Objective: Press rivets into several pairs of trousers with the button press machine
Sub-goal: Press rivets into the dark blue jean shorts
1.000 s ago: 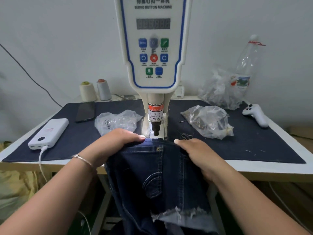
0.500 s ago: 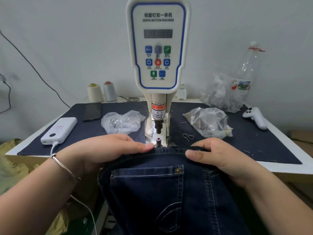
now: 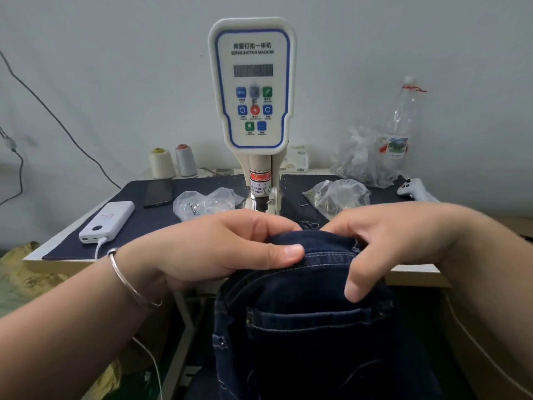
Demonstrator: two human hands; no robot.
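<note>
Dark blue denim trousers (image 3: 305, 321) hang in front of the table, their waistband raised toward me. My left hand (image 3: 225, 249) grips the waistband on the left, thumb on top of the cloth. My right hand (image 3: 383, 241) pinches the waistband's right end, fingers curled over it. The white button press machine (image 3: 252, 90) stands behind my hands at the table's middle. Its punch (image 3: 261, 203) shows just above my left hand, and its lower die is hidden by my hands.
On the dark mat (image 3: 144, 223) lie a white power bank (image 3: 108, 222), a black phone (image 3: 159, 192), and two clear bags of hardware (image 3: 206, 203) (image 3: 337, 197). Thread cones (image 3: 161, 163), a plastic bottle (image 3: 402, 131) and a white controller (image 3: 415, 190) stand at the back.
Both hands have pulled the trousers back from under the punch and lifted the waistband toward me, bunching it between them. The pocket now hangs lower.
</note>
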